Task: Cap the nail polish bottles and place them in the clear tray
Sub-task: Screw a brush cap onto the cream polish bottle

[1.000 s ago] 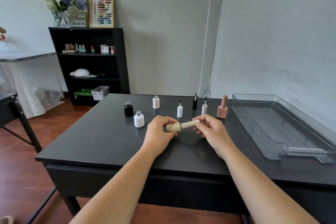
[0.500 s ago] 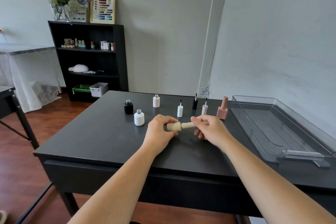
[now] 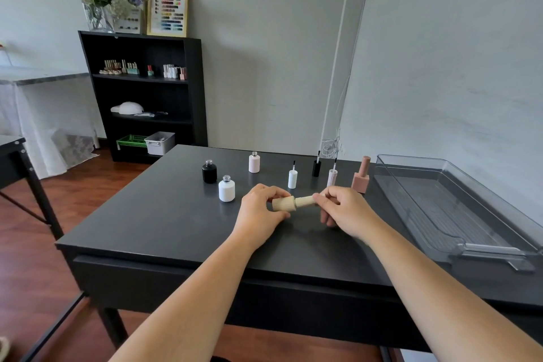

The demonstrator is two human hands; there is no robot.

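- Black table (image 3: 164,223).
- Far left: black bottle (image 3: 209,172), white bottle (image 3: 226,189), pink bottle (image 3: 254,162), all uncapped.
- Far middle: white cap (image 3: 292,178), black cap (image 3: 316,167), pink cap (image 3: 332,176), brushes up.
- Capped bottle (image 3: 361,176).
- Right: clear tray (image 3: 496,252).

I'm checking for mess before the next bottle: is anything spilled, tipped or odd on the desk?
Nothing spilled or tipped. Three open bottles and three brush caps stand upright, awaiting capping; the clear tray holds nothing yet.

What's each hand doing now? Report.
Left hand: closed on the beige bottle.
Right hand: closed on the beige cap.
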